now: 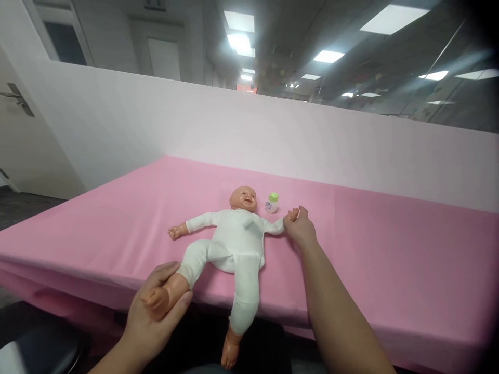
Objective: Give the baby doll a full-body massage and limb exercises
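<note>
A baby doll (239,236) with a white cloth body lies face up on a pink-covered table (362,249). My left hand (150,311) is wrapped around its lower leg and foot on the left side, at the table's front edge. With my right hand (300,227) I grip the doll's hand and wrist on the right side, its small fingers showing past mine. The doll's other arm lies stretched out to the left, and its other leg hangs over the front edge. Beside the doll's head stands a small clear bottle (272,203) with a green cap.
A low white partition (273,130) borders the table's far side, with glass above it. A door (23,124) with a metal handle is at the left. Part of a black chair (42,337) shows at the lower left.
</note>
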Tool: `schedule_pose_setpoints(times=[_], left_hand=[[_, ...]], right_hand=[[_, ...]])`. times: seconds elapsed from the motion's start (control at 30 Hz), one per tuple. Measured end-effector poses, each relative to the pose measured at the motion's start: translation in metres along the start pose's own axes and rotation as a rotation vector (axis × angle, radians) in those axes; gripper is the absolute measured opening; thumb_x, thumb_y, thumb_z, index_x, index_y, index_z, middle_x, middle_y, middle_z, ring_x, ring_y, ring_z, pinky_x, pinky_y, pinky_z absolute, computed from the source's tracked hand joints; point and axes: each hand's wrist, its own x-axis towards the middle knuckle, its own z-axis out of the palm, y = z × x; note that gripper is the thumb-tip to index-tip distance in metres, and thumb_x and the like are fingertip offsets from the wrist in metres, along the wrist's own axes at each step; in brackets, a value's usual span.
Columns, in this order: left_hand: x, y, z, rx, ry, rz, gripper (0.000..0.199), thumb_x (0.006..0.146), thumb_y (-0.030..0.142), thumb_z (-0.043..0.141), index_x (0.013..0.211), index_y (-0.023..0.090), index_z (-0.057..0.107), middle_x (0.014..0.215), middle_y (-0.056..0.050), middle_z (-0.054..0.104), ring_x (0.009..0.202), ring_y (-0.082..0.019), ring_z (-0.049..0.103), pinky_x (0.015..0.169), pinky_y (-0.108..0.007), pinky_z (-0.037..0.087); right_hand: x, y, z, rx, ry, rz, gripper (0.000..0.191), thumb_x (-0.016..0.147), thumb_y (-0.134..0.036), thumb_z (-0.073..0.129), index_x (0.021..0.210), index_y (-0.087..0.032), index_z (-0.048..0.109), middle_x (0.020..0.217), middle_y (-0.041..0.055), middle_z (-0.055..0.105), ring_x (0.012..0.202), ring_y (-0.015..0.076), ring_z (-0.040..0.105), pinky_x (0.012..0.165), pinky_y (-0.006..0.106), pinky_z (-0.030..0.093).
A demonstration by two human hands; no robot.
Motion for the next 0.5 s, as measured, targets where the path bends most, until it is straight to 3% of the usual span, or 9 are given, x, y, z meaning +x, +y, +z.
schedule_pose_setpoints(times=[0.1, 0.2, 0.3, 0.37, 0.5], left_hand=[[0.018, 0.007, 0.009, -0.040, 0.007, 0.008, 0.049, 0.089, 0.045, 0.075, 0.131, 0.026, 0.060, 0.125, -0.008, 0.070, 0.112, -0.031, 0.072, 0.094, -0.044, 0.063], [0.040, 0.016, 0.020, -0.099, 0.009, 0.026, 0.050, 0.088, 0.043, 0.076, 0.132, 0.025, 0.061, 0.128, -0.009, 0.069, 0.119, -0.031, 0.069, 0.102, -0.046, 0.059], [0.059, 0.025, 0.033, -0.153, 0.012, 0.033, 0.049, 0.087, 0.044, 0.078, 0.130, 0.024, 0.063, 0.130, -0.009, 0.069, 0.124, -0.032, 0.067, 0.112, -0.050, 0.053], [0.071, 0.030, 0.043, -0.154, 0.008, 0.026, 0.049, 0.087, 0.046, 0.078, 0.128, 0.023, 0.065, 0.130, -0.010, 0.069, 0.124, -0.032, 0.066, 0.113, -0.051, 0.051], [0.089, 0.036, 0.063, -0.148, -0.044, -0.040, 0.049, 0.088, 0.050, 0.077, 0.126, 0.021, 0.066, 0.130, -0.012, 0.069, 0.125, -0.033, 0.065, 0.112, -0.053, 0.050]], right_hand=[[-0.013, -0.019, 0.005, 0.127, 0.091, -0.131, 0.092, 0.083, -0.048, 0.071, 0.162, -0.019, 0.035, 0.119, 0.0113, 0.075, 0.095, 0.0284, 0.074, 0.088, 0.043, 0.058], [-0.029, -0.036, 0.014, 0.198, 0.085, -0.357, 0.074, 0.085, -0.044, 0.071, 0.152, -0.022, 0.050, 0.116, 0.0081, 0.074, 0.088, 0.0233, 0.071, 0.084, 0.039, 0.060], [-0.044, -0.049, 0.023, 0.095, 0.009, -0.625, 0.047, 0.090, -0.032, 0.068, 0.137, -0.025, 0.067, 0.119, 0.0087, 0.072, 0.104, 0.0267, 0.068, 0.092, 0.043, 0.058], [-0.052, -0.054, 0.028, -0.008, -0.045, -0.771, 0.041, 0.092, -0.024, 0.066, 0.132, -0.028, 0.071, 0.116, 0.0085, 0.071, 0.110, 0.0281, 0.064, 0.097, 0.045, 0.056], [-0.061, -0.060, 0.035, -0.134, -0.128, -0.889, 0.031, 0.094, -0.020, 0.067, 0.119, -0.033, 0.079, 0.110, 0.0069, 0.070, 0.106, 0.0274, 0.063, 0.098, 0.046, 0.054]])
